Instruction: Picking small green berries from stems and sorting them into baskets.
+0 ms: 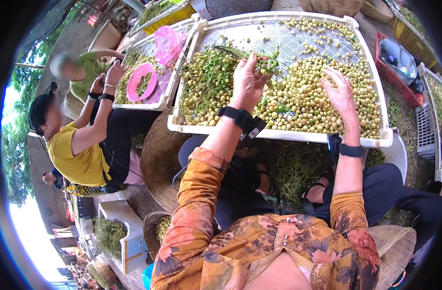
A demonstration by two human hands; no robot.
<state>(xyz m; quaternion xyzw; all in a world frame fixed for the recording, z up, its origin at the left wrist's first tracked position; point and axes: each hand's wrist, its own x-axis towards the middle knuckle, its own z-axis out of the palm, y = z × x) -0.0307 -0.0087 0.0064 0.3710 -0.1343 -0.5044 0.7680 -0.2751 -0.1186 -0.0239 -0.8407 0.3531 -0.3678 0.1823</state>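
Note:
My left hand [249, 85] grips a bunch of green fruits on thin stems [270, 66], raised above a white mesh plastic tray [297, 136]. To its left in the tray lies a heap of small round fruits still on green stems [210, 72]. Loose yellow-green fruits [300, 99] cover the middle and right side. Over these loose fruits is my right hand [338, 90], its fingers spread and nothing visible in them. Whether its fingertips touch the fruit cannot be told. Both my wrists wear black straps with small devices.
A second tray [137, 106] adjoins on the left, with a pink bowl [130, 88] and a pink plastic bag [166, 45]. Two people sit there. Stripped stems [297, 166] lie below my tray. A woven basket [159, 159] stands left, a red crate [398, 85] right.

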